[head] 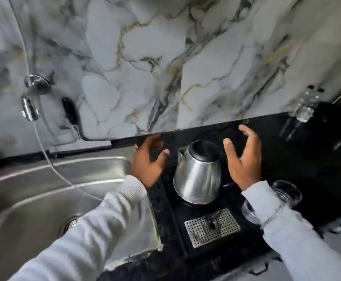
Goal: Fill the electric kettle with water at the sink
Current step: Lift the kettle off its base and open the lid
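A stainless steel electric kettle (198, 175) with a black lid stands upright on a black base tray (175, 218) on the dark counter, its spout pointing left. My left hand (148, 161) hovers open just left of the kettle, fingers spread, not touching it. On the other side my right hand (244, 159) is open too, palm facing the kettle, a small gap between them. The steel sink (43, 199) lies to the left, with a wall tap (30, 106) above its far side.
A perforated metal drip grate (212, 227) sits in the tray in front of the kettle. Clear glasses (287, 192) stand under my right sleeve. Bottles (307, 106) rest against the marble wall at far right. A thin hose (49, 165) hangs into the sink.
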